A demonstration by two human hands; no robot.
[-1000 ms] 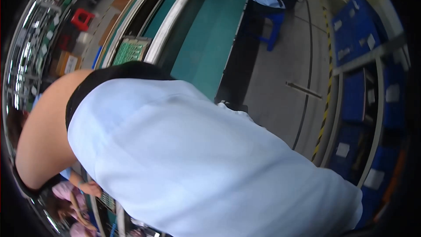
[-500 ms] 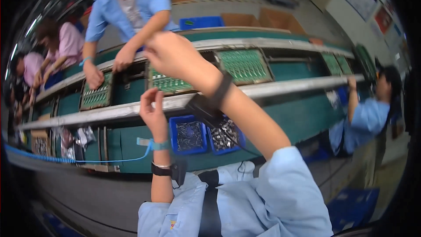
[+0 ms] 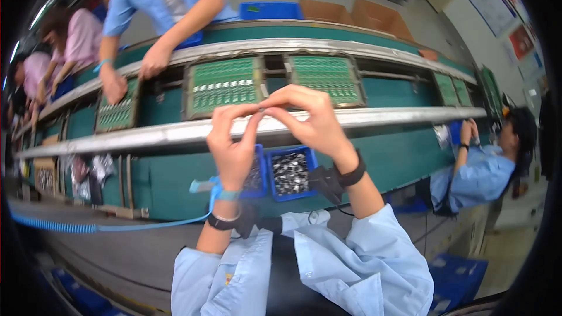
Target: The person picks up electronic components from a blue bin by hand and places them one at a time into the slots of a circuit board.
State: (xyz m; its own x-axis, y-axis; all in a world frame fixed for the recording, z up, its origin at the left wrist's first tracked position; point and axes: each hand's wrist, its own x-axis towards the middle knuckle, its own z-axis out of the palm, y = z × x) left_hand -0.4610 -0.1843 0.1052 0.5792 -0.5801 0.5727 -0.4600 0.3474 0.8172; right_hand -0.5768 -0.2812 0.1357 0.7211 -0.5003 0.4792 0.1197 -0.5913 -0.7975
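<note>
My left hand (image 3: 230,143) and my right hand (image 3: 313,123) meet over the near metal rail (image 3: 374,116), fingertips pinched together. Between them is a tiny dark part (image 3: 261,109), too small to name. Just beyond my hands, a green circuit board panel (image 3: 225,76) lies in a frame on the line, with a row of shiny metal pieces across it. A second framed panel (image 3: 325,76) sits to its right. Below my wrists stand a blue bin of shiny metal parts (image 3: 291,174) and another blue bin (image 3: 256,184), partly hidden by my left hand.
Across the line, a co-worker's hand (image 3: 115,89) touches a panel (image 3: 117,116) at the left. Another co-worker (image 3: 483,161) sits at the right. A blue coiled cord (image 3: 70,226) runs to my left wrist. Plastic bags (image 3: 88,172) and a cardboard box (image 3: 45,175) lie at the left.
My right hand has come back from over the panel toward me and now meets my left hand fingertip to fingertip. My left hand has moved up and right.
</note>
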